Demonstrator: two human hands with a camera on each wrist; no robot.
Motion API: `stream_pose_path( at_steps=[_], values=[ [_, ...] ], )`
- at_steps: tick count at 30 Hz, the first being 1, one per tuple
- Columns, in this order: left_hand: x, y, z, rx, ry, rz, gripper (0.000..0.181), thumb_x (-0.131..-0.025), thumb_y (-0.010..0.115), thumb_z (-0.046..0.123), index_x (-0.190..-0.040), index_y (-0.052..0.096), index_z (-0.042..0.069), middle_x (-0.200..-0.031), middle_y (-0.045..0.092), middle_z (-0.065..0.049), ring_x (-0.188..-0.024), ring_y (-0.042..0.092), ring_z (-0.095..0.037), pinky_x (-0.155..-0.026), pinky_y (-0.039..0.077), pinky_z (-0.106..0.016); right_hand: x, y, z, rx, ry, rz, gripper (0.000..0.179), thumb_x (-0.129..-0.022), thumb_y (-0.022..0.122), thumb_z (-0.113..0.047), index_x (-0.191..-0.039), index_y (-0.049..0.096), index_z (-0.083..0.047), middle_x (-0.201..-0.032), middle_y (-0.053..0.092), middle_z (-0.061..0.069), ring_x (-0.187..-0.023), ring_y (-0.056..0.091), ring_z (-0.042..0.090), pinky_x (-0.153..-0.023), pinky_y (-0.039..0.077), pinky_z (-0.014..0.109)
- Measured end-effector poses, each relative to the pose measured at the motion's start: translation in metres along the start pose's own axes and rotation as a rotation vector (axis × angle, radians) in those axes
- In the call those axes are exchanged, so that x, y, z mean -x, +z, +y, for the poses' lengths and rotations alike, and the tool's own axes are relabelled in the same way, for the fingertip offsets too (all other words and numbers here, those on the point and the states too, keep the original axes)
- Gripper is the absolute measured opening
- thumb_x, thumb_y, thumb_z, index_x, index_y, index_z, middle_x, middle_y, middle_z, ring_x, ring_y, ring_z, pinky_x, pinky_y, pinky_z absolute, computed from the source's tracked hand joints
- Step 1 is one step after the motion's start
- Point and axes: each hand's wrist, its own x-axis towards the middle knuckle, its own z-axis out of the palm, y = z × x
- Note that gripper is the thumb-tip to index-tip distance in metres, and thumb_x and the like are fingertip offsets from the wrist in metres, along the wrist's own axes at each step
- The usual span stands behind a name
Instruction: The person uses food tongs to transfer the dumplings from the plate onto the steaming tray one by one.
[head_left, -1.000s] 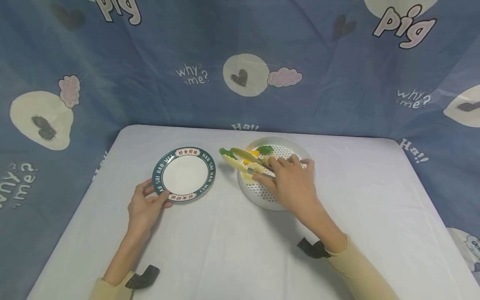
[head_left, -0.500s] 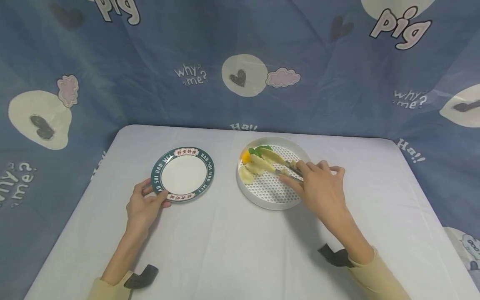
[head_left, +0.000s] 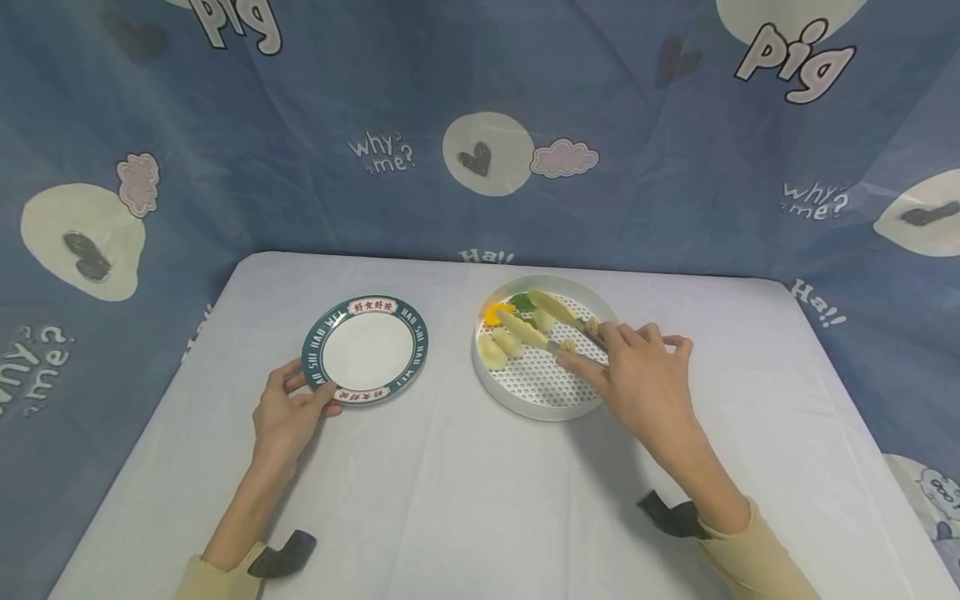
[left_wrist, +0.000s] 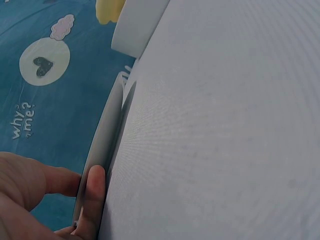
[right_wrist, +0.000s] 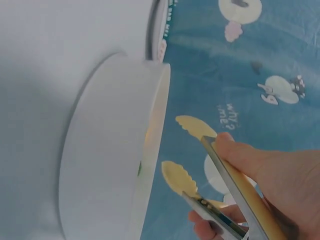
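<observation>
My left hand (head_left: 287,421) pinches the near left rim of a white plate (head_left: 367,350) with a green lettered border. In the left wrist view the plate (left_wrist: 105,135) shows edge-on, thumb on top and a finger beneath. My right hand (head_left: 651,387) holds metal tongs (head_left: 525,328) with cream scalloped tips. Those tips are spread apart over a round white perforated tray (head_left: 540,387). Inside the tray lie pale yellow oval pieces (head_left: 492,353), an orange-yellow piece (head_left: 497,313) and a green leafy piece (head_left: 522,302). The right wrist view shows nothing between the tong tips (right_wrist: 177,177).
A white cloth (head_left: 450,500) covers the table. Behind it hangs a blue printed curtain (head_left: 300,167). The tray stands to the right of the plate, with a gap of tablecloth between them.
The tongs moved right from beyond the tray's left rim, carrying a green leafy piece back over the tray; their tips have since spread and let it go. My left hand and the plate stayed put.
</observation>
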Motion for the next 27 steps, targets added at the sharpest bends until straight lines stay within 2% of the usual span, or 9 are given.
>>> stream_pose_path(
  at_steps=[4, 6, 11, 16, 22, 27],
  values=[
    [-0.001, 0.0, -0.001, 0.014, -0.001, -0.011, 0.082, -0.107, 0.065, 0.022, -0.17, 0.018, 0.0, -0.149, 0.058, -0.027, -0.069, 0.072, 0.002, -0.102, 0.053, -0.043, -0.002, 0.001, -0.006, -0.01, -0.006, -0.026, 0.077, -0.097, 0.061, -0.075, -0.138, 0.07, -0.01, -0.123, 0.079, 0.016, -0.109, 0.064, 0.041, -0.1, 0.035, 0.07],
    [-0.001, 0.001, -0.002, 0.024, -0.001, -0.014, 0.082, -0.107, 0.065, 0.021, -0.17, 0.017, 0.0, -0.147, 0.059, -0.028, -0.069, 0.072, 0.001, -0.106, 0.052, -0.048, -0.002, 0.001, -0.008, -0.01, -0.012, -0.031, 0.076, -0.097, 0.063, -0.074, -0.138, 0.07, -0.01, -0.119, 0.08, 0.015, -0.109, 0.064, 0.041, -0.101, 0.035, 0.071],
    [0.0, 0.001, -0.002, 0.017, -0.009, -0.013, 0.081, -0.107, 0.065, 0.021, -0.171, 0.018, 0.002, -0.147, 0.061, -0.024, -0.069, 0.071, 0.003, -0.104, 0.051, -0.043, -0.003, 0.002, -0.015, -0.003, -0.029, -0.037, 0.076, -0.097, 0.063, -0.074, -0.14, 0.07, -0.011, -0.112, 0.079, 0.014, -0.108, 0.064, 0.04, -0.102, 0.036, 0.072],
    [0.0, 0.0, -0.002, 0.017, -0.003, -0.009, 0.081, -0.107, 0.065, 0.021, -0.17, 0.019, 0.002, -0.149, 0.059, -0.025, -0.069, 0.071, 0.003, -0.102, 0.051, -0.041, -0.006, 0.004, -0.026, 0.005, -0.056, -0.052, 0.079, -0.097, 0.06, -0.077, -0.141, 0.069, -0.012, -0.123, 0.08, 0.013, -0.106, 0.063, 0.037, -0.105, 0.036, 0.073],
    [-0.001, 0.0, -0.001, 0.026, -0.006, -0.007, 0.082, -0.107, 0.065, 0.021, -0.171, 0.018, 0.001, -0.149, 0.06, -0.026, -0.068, 0.071, 0.002, -0.105, 0.052, -0.045, -0.009, 0.007, -0.047, 0.024, -0.116, -0.038, 0.084, -0.095, 0.058, -0.08, -0.14, 0.068, -0.009, -0.121, 0.079, 0.012, -0.109, 0.063, 0.036, -0.107, 0.036, 0.072],
    [-0.001, 0.0, -0.001, 0.02, -0.019, -0.007, 0.083, -0.106, 0.067, 0.022, -0.171, 0.018, 0.002, -0.149, 0.059, -0.026, -0.068, 0.071, 0.001, -0.101, 0.053, -0.039, -0.014, 0.01, -0.069, 0.017, -0.141, -0.058, 0.081, -0.094, 0.059, -0.081, -0.136, 0.07, -0.013, -0.13, 0.077, 0.009, -0.114, 0.063, 0.036, -0.103, 0.038, 0.07]
  ],
)
